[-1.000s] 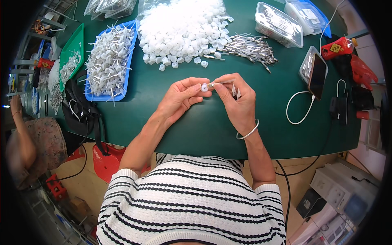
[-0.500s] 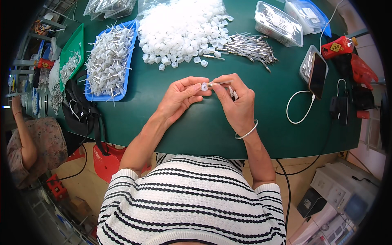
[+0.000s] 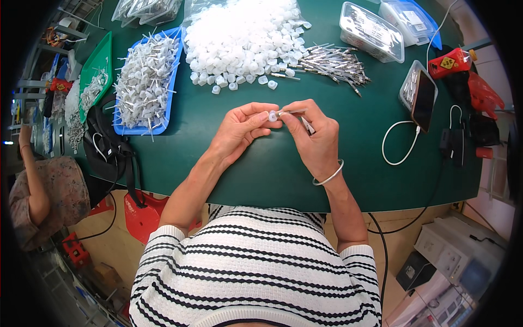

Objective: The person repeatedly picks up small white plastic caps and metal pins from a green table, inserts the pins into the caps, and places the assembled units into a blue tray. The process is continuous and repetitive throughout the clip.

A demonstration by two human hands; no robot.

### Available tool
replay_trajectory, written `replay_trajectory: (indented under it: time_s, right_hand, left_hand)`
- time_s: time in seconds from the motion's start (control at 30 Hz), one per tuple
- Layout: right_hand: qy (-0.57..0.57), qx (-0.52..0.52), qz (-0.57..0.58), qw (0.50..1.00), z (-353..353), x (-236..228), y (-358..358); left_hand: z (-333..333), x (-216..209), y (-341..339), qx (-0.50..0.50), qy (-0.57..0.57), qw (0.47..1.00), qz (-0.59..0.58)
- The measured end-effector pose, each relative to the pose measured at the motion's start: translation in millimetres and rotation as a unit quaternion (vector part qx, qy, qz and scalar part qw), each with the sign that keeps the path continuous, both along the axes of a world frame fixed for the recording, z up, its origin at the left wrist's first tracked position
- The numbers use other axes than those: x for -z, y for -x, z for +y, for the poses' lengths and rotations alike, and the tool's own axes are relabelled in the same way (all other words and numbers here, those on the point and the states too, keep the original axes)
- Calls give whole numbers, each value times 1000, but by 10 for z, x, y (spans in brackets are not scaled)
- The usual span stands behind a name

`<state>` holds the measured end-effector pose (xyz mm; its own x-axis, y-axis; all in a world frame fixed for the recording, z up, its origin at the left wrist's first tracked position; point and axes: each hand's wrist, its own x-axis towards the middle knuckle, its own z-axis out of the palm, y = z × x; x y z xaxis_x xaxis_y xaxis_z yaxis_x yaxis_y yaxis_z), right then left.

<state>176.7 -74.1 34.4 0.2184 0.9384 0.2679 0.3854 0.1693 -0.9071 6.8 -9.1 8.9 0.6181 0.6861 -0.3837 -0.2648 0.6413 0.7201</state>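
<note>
Between the thumb and fingers of my left hand is a small white plastic cap with a round opening. My right hand pinches a thin metal pin, whose tip meets the cap; how deep it sits I cannot make out. More slender pins are tucked in the right palm, partly hidden by the fingers. Beyond my hands lies a big heap of white caps, and to its right a loose pile of metal pins. A blue tray on the left holds many caps with pins in them.
The green table also bears a clear tub of pins, a phone on a white cable, a black bag and a green tray. A red stool stands below. Another person's arm shows far left.
My right fingers have shifted slightly around the pin, and the pins in the palm show less. My left hand and the cap stay put. The other person's arm has moved a little.
</note>
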Motion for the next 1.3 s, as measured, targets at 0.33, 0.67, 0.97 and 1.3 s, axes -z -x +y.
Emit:
replay_trajectory:
  time_s: [0.33, 0.67, 0.97, 1.3]
  right_hand:
    - [-29, -19, -48, 998, 24, 0, -52]
    - [-4, -35, -75, 997, 27, -49, -85]
    - [-6, -31, -97, 995, 20, -84, -72]
    - [-15, -32, -114, 993, 24, -107, -67]
  left_hand:
    - [-6, -7, -1, 4, -56, 997, 46]
    - [-6, 4, 5, 4, -87, 994, 63]
    - [-8, 17, 0, 2, -102, 992, 70]
    - [-12, 7, -17, -3, -111, 991, 73]
